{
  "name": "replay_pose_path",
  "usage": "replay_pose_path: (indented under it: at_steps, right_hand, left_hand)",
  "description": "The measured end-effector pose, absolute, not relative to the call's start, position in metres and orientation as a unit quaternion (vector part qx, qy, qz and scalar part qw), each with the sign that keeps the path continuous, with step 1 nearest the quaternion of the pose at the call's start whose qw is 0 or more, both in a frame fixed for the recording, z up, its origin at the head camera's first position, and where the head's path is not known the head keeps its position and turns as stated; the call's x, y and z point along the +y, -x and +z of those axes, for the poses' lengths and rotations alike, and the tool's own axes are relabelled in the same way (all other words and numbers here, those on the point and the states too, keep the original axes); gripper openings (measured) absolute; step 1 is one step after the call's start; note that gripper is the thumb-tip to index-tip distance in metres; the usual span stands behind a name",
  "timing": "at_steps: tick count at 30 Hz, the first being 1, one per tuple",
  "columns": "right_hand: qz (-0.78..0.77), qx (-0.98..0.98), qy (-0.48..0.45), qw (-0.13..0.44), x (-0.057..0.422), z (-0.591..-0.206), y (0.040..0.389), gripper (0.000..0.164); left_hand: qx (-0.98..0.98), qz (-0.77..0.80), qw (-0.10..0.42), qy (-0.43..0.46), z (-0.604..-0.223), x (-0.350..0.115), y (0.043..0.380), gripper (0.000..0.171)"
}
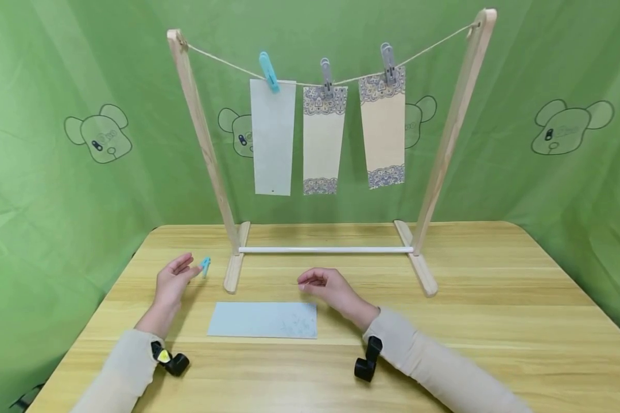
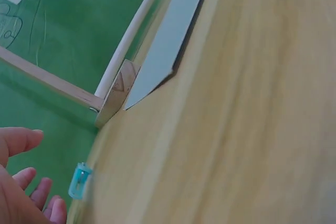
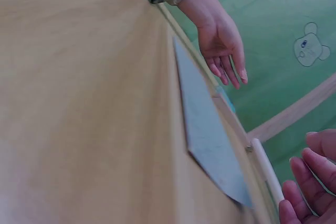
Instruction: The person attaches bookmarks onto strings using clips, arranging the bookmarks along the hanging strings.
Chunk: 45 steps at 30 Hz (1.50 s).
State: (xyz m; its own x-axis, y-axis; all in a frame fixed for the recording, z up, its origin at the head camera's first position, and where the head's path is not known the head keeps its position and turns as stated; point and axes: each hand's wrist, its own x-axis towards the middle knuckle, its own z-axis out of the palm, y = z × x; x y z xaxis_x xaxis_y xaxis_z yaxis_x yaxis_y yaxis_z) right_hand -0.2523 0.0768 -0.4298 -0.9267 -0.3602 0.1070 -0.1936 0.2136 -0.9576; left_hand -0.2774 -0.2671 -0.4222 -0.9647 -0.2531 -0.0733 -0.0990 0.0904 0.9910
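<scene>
On the left of the table a small light-blue clothespin point(image 1: 205, 267) lies just beyond the thumb of my left hand point(image 1: 171, 285). The left wrist view shows that clothespin point(image 2: 80, 181) apart from the spread, relaxed fingers point(image 2: 41, 192). My right hand point(image 1: 336, 289) hovers loosely curled over the table, with nothing in it. Between the hands a pale blue paper card point(image 1: 260, 319) lies flat, with a faint floral print at its right end. From the right wrist, the same card point(image 3: 207, 129) lies left of the bent right fingers point(image 3: 310, 182).
Behind stands a wooden frame point(image 1: 206, 137) with a white crossbar point(image 1: 325, 250). Its string point(image 1: 434, 47) carries a pale card point(image 1: 272, 137) under a blue clothespin point(image 1: 268, 71), plus two lace-patterned cards point(image 1: 322, 143) under grey clothespins point(image 1: 326, 77). Green cloth point(image 1: 310, 28) surrounds the table.
</scene>
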Motion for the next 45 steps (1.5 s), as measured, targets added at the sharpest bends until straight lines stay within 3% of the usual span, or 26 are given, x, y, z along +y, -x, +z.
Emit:
replay_pose_path:
  at_steps: [13, 31, 45]
  right_hand:
    - [-0.531, 0.812, 0.228, 0.079, 0.065, -0.444, 0.240, 0.033]
    - [-0.354, 0.881, 0.310, 0.043, 0.059, -0.448, 0.235, 0.071]
    - [-0.331, 0.889, 0.314, 0.045, 0.058, -0.445, 0.236, 0.066]
  left_hand:
    - [-0.786, -0.610, 0.037, -0.100, -0.436, -0.268, 0.284, 0.070]
    - [-0.856, -0.505, 0.058, -0.099, -0.443, -0.266, 0.290, 0.066]
    - [-0.919, -0.373, 0.089, -0.093, -0.438, -0.258, 0.289, 0.045]
